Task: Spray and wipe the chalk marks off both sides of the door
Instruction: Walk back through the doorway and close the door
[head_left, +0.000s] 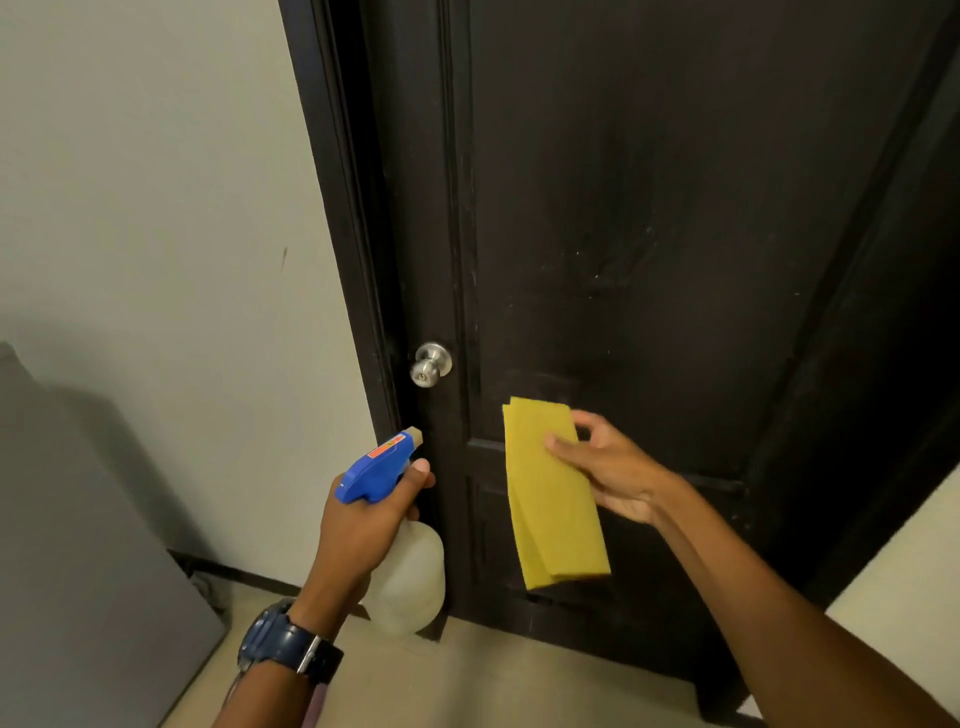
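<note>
Yellow cloth (553, 499) against black door (649, 208)

Domestic interior indicated, likely hallway or room of home. Black panelled wooden door (649, 260) set in black frame, seen at 12 o'clock; round brushed-metal doorknob (432, 364) fitted at its left edge. Plain off-white painted wall (156, 182) seen at 10 o'clock, dark skirting board (244, 574) along its base. Beige floor (493, 680) seen at 6 o'clock. Grey flat panel (78, 545) leaned at 8 o'clock.
</note>
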